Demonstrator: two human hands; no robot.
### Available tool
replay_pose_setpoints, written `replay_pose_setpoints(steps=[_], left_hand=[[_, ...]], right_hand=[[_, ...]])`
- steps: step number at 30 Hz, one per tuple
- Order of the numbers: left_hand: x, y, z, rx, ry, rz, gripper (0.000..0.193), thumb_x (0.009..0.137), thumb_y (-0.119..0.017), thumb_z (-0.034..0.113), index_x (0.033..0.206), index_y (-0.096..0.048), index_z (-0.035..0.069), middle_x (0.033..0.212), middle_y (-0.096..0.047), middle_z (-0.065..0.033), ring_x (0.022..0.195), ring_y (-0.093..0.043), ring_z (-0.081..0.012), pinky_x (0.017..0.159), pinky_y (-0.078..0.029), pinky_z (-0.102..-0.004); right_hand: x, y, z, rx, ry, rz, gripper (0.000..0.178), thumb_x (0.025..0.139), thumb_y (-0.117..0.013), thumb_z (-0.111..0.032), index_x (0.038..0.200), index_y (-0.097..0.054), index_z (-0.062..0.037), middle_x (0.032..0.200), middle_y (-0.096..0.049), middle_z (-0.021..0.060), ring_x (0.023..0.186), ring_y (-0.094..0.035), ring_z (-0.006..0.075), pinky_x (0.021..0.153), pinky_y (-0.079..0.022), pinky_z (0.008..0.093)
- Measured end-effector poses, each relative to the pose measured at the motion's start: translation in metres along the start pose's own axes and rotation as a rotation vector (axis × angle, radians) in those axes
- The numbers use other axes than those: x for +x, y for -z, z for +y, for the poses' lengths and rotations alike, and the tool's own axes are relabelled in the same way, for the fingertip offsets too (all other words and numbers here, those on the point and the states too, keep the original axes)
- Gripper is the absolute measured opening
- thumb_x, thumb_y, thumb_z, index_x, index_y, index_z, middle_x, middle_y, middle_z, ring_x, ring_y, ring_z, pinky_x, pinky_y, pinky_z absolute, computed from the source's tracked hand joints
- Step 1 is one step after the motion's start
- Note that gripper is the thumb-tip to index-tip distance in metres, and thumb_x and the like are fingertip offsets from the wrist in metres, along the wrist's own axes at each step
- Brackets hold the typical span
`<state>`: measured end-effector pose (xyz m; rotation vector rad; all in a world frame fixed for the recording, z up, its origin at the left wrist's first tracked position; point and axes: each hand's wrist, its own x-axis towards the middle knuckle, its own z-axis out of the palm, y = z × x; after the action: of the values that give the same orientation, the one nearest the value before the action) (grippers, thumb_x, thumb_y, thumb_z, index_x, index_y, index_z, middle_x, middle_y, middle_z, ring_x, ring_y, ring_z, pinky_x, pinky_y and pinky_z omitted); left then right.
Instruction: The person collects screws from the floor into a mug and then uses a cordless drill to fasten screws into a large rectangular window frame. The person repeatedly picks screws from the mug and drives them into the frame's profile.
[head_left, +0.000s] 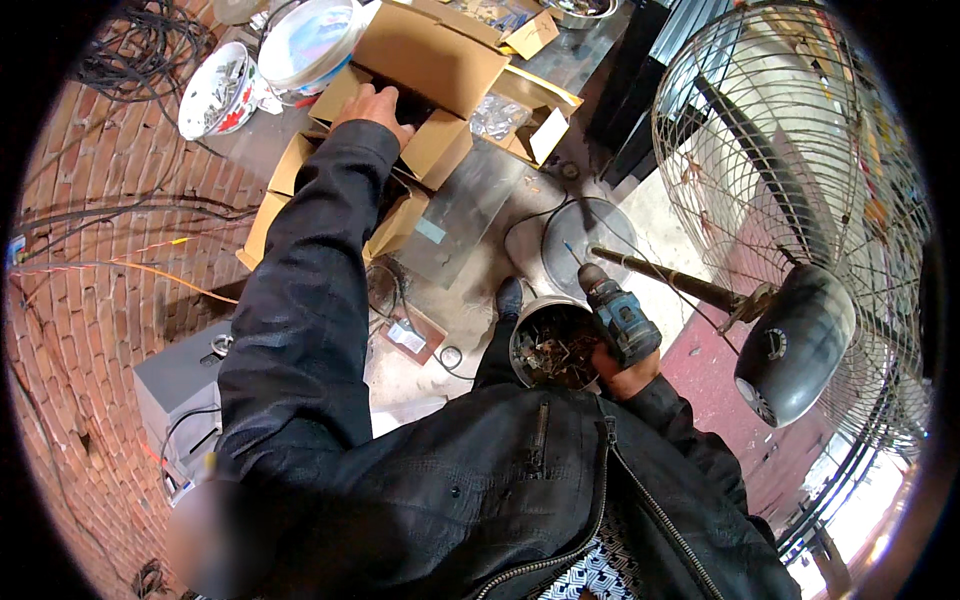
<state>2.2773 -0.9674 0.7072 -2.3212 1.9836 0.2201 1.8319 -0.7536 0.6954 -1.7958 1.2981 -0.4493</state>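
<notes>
My left hand (373,106) reaches far forward into an open cardboard box (432,55); its fingers are partly hidden inside the box, so what they touch is unclear. My right hand (622,372) grips a blue and black cordless drill (615,310), bit pointing up and away. Just left of the drill stands a round metal bucket (552,345) full of small metal parts. Both arms wear a black jacket.
A large pedestal fan (790,200) with a wire cage lies tilted at the right. More cardboard boxes (525,115), white bowls (215,92) and cables (140,45) sit at the back. A grey metal box (180,385) is at the left on brick paving.
</notes>
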Motion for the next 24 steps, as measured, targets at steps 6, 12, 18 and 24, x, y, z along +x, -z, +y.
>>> replay_pose_setpoints(steps=[6, 12, 18, 24], left_hand=[[-0.003, -0.010, 0.009, -0.042, 0.054, -0.023, 0.043, 0.082, -0.074, 0.019, 0.123, -0.065, 0.012, 0.124, -0.060, -0.0187, 0.113, -0.064, -0.0420, 0.095, -0.054, -0.0515], [0.011, 0.000, 0.011, 0.027, 0.024, -0.109, 0.042, 0.079, -0.073, 0.017, 0.119, -0.067, 0.004, 0.120, -0.065, -0.0222, 0.116, -0.063, -0.0418, 0.100, -0.052, -0.0485], [0.011, -0.008, 0.003, -0.004, -0.041, -0.040, 0.036, 0.077, -0.071, 0.014, 0.110, -0.071, -0.001, 0.115, -0.069, -0.0247, 0.113, -0.064, -0.0418, 0.100, -0.052, -0.0483], [0.021, -0.005, 0.000, 0.062, -0.031, -0.135, 0.036, 0.077, -0.073, 0.015, 0.108, -0.071, -0.001, 0.113, -0.070, -0.0264, 0.112, -0.066, -0.0423, 0.099, -0.053, -0.0479]], right_hand=[[-0.002, 0.007, -0.009, 0.054, -0.026, 0.015, 0.034, 0.079, -0.072, -0.008, 0.112, -0.066, -0.0036, 0.100, -0.071, 0.0164, 0.088, -0.070, 0.0315, 0.077, -0.055, 0.0411], [-0.014, 0.000, 0.010, 0.028, -0.046, 0.012, 0.032, 0.080, -0.070, -0.008, 0.112, -0.066, -0.0038, 0.098, -0.071, 0.0155, 0.087, -0.069, 0.0318, 0.077, -0.055, 0.0421], [-0.017, -0.005, 0.022, -0.102, -0.144, -0.051, 0.030, 0.082, -0.067, -0.011, 0.112, -0.066, -0.0049, 0.100, -0.071, 0.0143, 0.089, -0.070, 0.0317, 0.078, -0.056, 0.0431], [-0.020, -0.001, 0.010, -0.093, -0.073, 0.095, 0.028, 0.080, -0.066, -0.012, 0.107, -0.065, -0.0057, 0.097, -0.071, 0.0140, 0.086, -0.069, 0.0336, 0.076, -0.056, 0.0427]])
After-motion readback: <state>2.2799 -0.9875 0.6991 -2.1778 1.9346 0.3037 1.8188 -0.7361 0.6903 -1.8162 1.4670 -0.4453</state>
